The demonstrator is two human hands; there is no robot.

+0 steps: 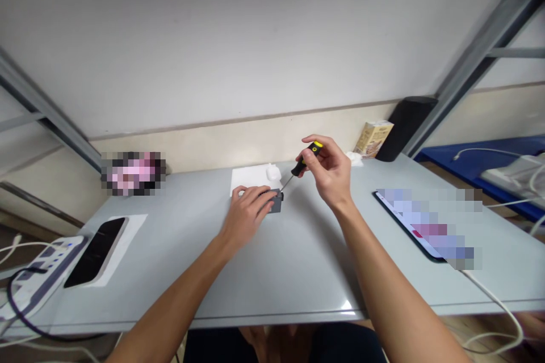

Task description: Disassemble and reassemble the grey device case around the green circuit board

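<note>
In the middle of the desk a small dark grey box-shaped device (276, 206) lies under my left hand (251, 208), whose fingers rest over its top and left side and hold it down. A screwdriver (309, 157) with a black and yellow handle is gripped in my right hand (330, 170). It slants down to the left, and the tip of its thin shaft meets the device's upper right corner. Behind my left hand is a white sheet of paper (240, 176) with a small white rounded case (273, 172) on it.
On the grey desk (264, 289), a phone (97, 252) lies on paper beside a power strip (42, 278) at the left. A tablet (419, 224) with a white cable lies at the right. Behind it stand a small carton (374, 139) and a black cylinder (406, 127).
</note>
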